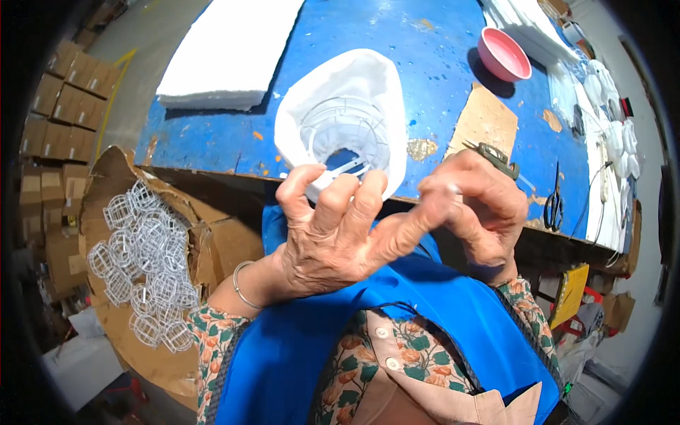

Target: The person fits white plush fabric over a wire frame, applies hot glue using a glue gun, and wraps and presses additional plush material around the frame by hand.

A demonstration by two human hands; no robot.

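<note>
The bench point(439, 64) is bright blue, its paint chipped to brown in spots. On it lie a white fabric cover point(386, 92) over a white wire cage point(347, 124), a white foam slab point(234, 49) and a pink bowl point(503, 53). The sleeves point(209, 333) are floral, the apron point(425, 297) blue.

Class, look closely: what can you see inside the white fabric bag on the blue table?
Inside the white fabric bag sits a white wire cage, with blue table showing through. The left hand covers its near rim.
</note>
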